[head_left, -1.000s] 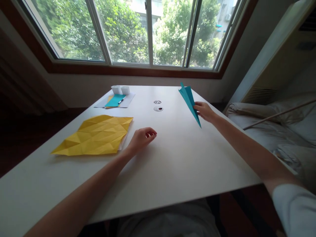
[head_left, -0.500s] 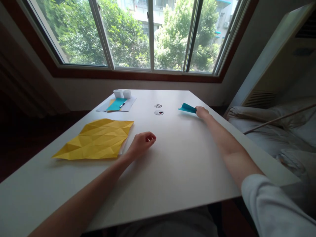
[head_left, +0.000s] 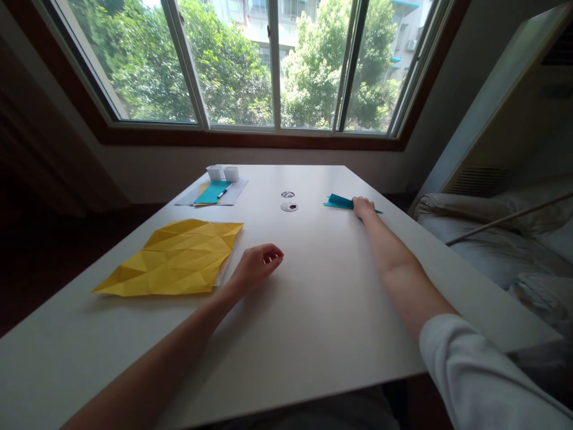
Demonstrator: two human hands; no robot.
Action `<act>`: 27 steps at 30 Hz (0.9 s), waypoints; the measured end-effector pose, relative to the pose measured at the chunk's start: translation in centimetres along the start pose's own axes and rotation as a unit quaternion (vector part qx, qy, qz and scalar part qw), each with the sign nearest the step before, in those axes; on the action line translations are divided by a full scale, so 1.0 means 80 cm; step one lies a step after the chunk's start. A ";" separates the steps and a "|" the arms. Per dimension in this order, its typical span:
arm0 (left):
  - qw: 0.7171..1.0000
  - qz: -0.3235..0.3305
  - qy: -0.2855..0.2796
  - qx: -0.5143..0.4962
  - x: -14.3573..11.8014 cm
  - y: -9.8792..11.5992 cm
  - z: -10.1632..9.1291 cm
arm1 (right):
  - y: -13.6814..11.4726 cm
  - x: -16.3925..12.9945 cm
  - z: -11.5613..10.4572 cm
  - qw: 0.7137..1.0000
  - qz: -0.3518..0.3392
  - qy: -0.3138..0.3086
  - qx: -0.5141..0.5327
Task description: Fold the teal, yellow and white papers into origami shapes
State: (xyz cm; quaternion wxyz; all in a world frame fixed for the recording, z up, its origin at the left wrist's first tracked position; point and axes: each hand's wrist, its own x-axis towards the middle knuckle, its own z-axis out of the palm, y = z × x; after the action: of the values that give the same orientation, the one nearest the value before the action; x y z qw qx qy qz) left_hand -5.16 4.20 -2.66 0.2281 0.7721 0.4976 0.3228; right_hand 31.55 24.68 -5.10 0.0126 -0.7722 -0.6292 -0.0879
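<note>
My right hand (head_left: 363, 206) is at the far right of the table, its fingers closed on a folded teal paper (head_left: 340, 202). The folded layers spread apart at the paper's left end, and a thin tip pokes out past the hand on the right. Part of the paper is hidden under the fingers. My left hand (head_left: 258, 264) rests on the table near the middle, fingers loosely curled, with nothing visible inside the curl. Close by on its left lies a large creased yellow paper (head_left: 174, 257), with a white sheet peeking out beneath its right edge.
On the white table (head_left: 313, 322), two round dark-rimmed pieces (head_left: 289, 207) lie at the centre back. Back left are flat teal paper (head_left: 212, 192), a pen (head_left: 224, 191), white sheets and two small white containers (head_left: 231, 174). A window (head_left: 277, 65) faces me; a covered sofa (head_left: 483, 239) stands right.
My right hand has come down slightly with the folded teal paper, which now lies lower against the table. My left hand stays in place. The view has tilted a little.
</note>
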 end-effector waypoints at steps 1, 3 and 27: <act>1.000 0.001 0.000 0.000 0.000 0.000 0.000 | 0.000 -0.001 0.000 1.000 0.000 -0.001 0.000; 1.000 0.004 0.000 0.000 0.000 -0.001 0.001 | 0.000 -0.002 -0.001 1.000 -0.001 -0.003 0.002; 0.923 -0.076 0.018 0.376 -0.002 -0.003 -0.057 | -0.039 -0.176 -0.091 0.911 -0.379 0.075 0.144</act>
State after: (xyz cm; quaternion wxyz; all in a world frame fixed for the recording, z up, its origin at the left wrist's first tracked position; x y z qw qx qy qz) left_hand -8.64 4.27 0.25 -0.0642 0.7550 0.6437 0.1076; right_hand 24.88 10.72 -0.32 0.1368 -0.4565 -0.8776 -0.0523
